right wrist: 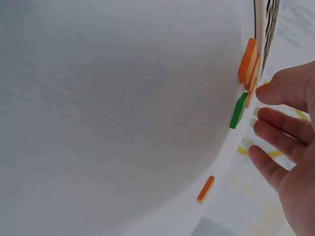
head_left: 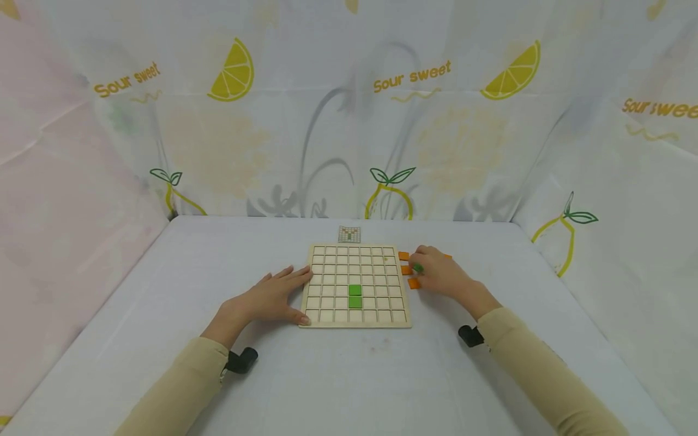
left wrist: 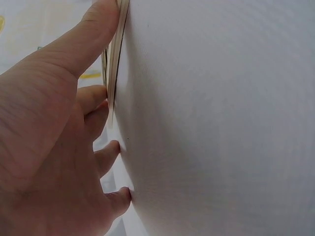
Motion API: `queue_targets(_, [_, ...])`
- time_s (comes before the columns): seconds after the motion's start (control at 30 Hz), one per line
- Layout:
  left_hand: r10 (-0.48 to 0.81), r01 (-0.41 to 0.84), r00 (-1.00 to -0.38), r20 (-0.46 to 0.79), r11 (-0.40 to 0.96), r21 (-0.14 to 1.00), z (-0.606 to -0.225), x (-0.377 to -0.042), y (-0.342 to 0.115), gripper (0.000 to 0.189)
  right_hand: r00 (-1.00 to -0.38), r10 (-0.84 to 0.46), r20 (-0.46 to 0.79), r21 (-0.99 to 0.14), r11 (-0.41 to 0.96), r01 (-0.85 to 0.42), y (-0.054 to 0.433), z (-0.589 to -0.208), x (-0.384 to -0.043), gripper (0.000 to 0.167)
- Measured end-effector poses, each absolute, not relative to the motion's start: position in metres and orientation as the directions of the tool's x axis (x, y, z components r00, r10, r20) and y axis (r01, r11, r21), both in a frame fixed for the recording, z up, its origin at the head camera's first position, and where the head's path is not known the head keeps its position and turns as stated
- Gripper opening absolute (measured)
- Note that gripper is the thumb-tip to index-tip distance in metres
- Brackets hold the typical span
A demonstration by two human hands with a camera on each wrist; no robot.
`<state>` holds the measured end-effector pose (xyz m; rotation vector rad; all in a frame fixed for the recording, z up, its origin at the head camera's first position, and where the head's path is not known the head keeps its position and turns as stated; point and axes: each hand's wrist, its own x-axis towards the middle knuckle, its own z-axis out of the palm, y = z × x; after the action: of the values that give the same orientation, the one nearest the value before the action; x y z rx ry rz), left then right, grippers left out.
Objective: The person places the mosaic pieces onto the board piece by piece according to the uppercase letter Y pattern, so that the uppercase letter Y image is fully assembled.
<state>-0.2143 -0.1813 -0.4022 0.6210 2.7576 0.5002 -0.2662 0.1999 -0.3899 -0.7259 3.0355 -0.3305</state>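
Observation:
A wooden grid board (head_left: 354,325) lies flat on the white-covered table, with two green square tiles (head_left: 355,301) in adjoining cells of one column. My left hand (head_left: 269,297) rests at the board's left edge, fingers spread, thumb by the near left corner. Beyond the board's right edge, my right hand (head_left: 442,272) hovers over a loose green tile (right wrist: 239,110). Its thumb and fingers stand apart, fingertips close above that tile, and nothing shows between them. Several orange tiles (head_left: 403,256) lie along the board's right side, beside the green one.
Behind the board's far edge lies a small printed card (head_left: 349,234) with a grid pattern. One more orange tile (right wrist: 205,190) lies farther right, partly hidden by the right hand in the head view. Patterned cloth walls (head_left: 327,121) enclose the table at the back and sides.

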Motion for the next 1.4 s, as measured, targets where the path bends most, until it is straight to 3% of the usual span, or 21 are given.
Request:
queue_targets(0.53, [0.453, 0.36, -0.872, -0.185, 0.85, 0.383, -0.404, -0.214, -0.183, 0.109, -0.886, -0.464, 0.01, -0.201, 0.867, -0.456, 0.202, -0.391, -0.274, 0.023])
queue_targets(1.4, [0.453, 0.367, -0.872, -0.186, 0.856, 0.365, -0.406, -0.216, -0.183, 0.109, -0.879, -0.476, 0.033, -0.197, 0.859, -0.472, 0.208, -0.4, -0.279, 0.015])
